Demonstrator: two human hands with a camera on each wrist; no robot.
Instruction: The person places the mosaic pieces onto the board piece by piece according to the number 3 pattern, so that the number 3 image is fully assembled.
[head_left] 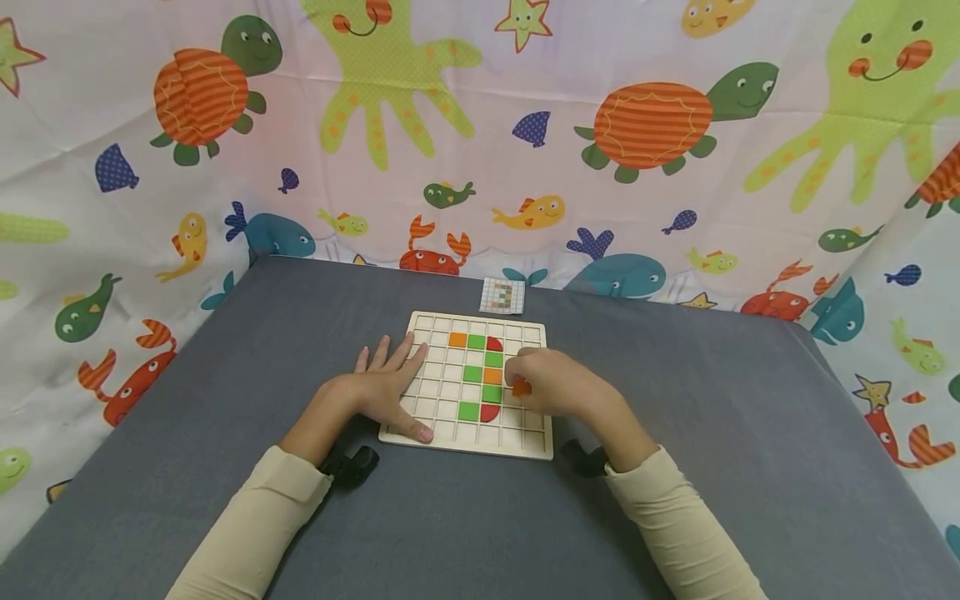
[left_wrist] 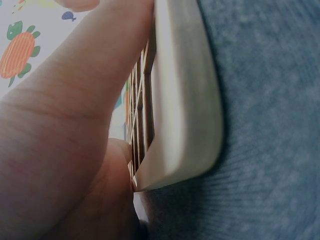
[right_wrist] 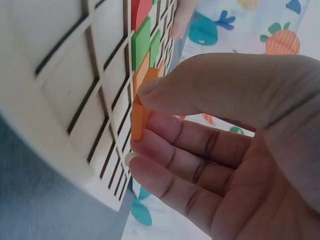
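A pale wooden board [head_left: 517,440] with a grid of square cells lies on the grey table. My left hand [head_left: 378,393] rests with spread fingers on its left edge, the thumb near the front corner. Over the right half of the board, my right hand [head_left: 558,382] pinches an orange tile [right_wrist: 136,120] between thumb and fingers, tilted close over the cells. Set in the grid are green tiles [head_left: 468,412], orange tiles [head_left: 457,340] and, at two places, red rounded tiles [head_left: 490,412]. The left wrist view shows the board's thick rounded rim [left_wrist: 185,125] beside the hand.
Behind the board lies a small card [head_left: 502,296] printed with a coloured grid pattern. The table [head_left: 450,525] has a dark grey cloth surface. A curtain [head_left: 465,125] with sea animals hangs along the back and both sides.
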